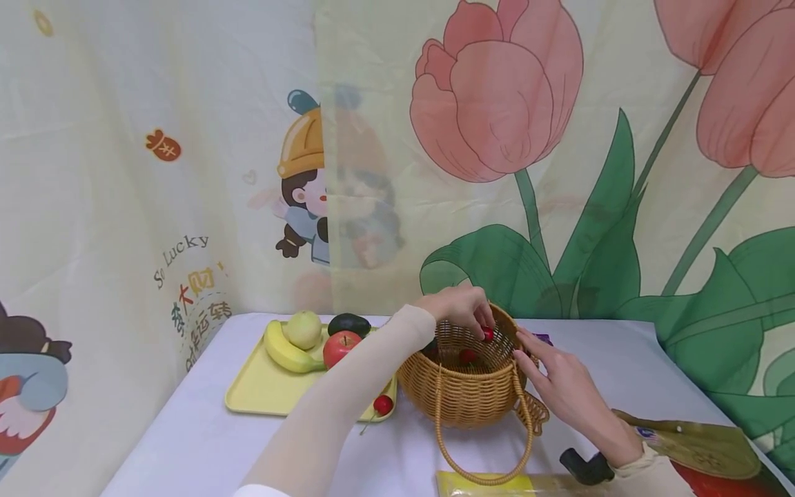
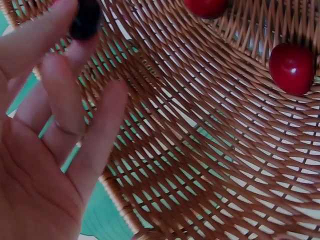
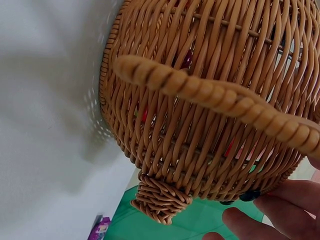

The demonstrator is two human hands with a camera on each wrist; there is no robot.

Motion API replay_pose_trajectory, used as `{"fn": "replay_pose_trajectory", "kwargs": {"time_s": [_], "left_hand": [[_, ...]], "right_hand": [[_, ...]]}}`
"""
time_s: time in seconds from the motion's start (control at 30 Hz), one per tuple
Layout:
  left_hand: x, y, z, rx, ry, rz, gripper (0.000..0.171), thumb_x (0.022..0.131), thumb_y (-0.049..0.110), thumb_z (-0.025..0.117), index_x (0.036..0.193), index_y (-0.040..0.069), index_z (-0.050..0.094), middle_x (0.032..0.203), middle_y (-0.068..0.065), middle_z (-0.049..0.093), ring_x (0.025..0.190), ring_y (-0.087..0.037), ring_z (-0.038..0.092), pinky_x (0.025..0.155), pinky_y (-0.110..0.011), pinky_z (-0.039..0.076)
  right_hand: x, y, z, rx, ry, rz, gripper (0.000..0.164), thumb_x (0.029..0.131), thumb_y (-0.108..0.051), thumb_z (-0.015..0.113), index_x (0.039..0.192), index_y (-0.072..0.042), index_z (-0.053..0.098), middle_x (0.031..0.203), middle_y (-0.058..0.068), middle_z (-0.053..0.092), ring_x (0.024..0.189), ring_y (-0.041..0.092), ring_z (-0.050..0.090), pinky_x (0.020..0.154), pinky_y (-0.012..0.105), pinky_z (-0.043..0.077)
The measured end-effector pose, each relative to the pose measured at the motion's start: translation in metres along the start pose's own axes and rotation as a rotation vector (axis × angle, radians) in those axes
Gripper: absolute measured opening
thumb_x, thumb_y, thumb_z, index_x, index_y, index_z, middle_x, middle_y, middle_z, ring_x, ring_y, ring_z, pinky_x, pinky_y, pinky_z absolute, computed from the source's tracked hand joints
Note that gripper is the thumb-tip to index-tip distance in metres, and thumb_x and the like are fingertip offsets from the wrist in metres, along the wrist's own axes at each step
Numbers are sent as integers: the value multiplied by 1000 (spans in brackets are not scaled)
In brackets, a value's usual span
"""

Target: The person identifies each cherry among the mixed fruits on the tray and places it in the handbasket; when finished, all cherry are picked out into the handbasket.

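A brown wicker basket stands on the table with its looped handle folded down toward the front. My left hand reaches over its rim and pinches a red cherry at the fingertips. Lower inside the basket is another cherry, beside a dark thing partly hidden by my left arm. In the left wrist view, a red cherry lies against the wicker, with another at the top edge. My right hand touches the basket's right rim with extended fingers.
Left of the basket, a yellow tray carries a banana, a pale green round fruit, an apple, a dark avocado-like fruit and a stemmed cherry. A black curved object and flat packages lie front right.
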State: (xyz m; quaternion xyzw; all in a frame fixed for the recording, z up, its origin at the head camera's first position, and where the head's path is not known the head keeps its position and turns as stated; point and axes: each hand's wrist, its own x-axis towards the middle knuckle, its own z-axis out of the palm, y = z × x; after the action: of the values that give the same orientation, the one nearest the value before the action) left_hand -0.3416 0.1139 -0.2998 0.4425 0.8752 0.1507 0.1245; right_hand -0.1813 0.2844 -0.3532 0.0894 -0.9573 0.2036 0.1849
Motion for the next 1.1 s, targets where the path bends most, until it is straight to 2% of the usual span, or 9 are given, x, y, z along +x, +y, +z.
{"fn": "replay_pose_trajectory", "kwargs": {"time_s": [0.13,0.27,0.47,0.9,1.1], "left_hand": [[5,-5,8,-32,-24,22,26,80,23,76,106,24,73,99,11,73,92,1,66,82,-20,52],[7,-8,12,-28,-33,21,26,79,23,76,105,25,73,99,11,73,91,0,66,81,-20,53],[5,-7,11,-17,-10,1,24,78,23,77,102,26,74,96,11,73,92,0,64,83,-22,52],[2,-3,12,3,-1,-12,28,77,25,78,104,26,74,99,11,72,88,2,63,78,-21,53],[1,-3,12,-27,-3,-22,29,78,23,78,107,25,73,103,10,72,91,0,64,79,-22,53]], "right_hand": [[0,0,1,0,1,-4,53,99,-39,44,141,-5,44,144,17,46,121,40,53,93,56,46],[-1,0,1,-1,9,-10,52,99,-37,46,140,-5,45,143,17,46,122,40,53,93,56,45],[-1,0,0,3,27,-26,51,99,-37,45,139,-4,46,142,17,47,121,40,53,93,56,45],[-2,0,1,8,18,-9,52,99,-37,45,140,-5,45,143,17,46,123,41,52,94,57,44],[-2,0,1,7,19,-8,52,99,-38,45,140,-5,45,143,17,46,122,40,52,94,57,44]]}}
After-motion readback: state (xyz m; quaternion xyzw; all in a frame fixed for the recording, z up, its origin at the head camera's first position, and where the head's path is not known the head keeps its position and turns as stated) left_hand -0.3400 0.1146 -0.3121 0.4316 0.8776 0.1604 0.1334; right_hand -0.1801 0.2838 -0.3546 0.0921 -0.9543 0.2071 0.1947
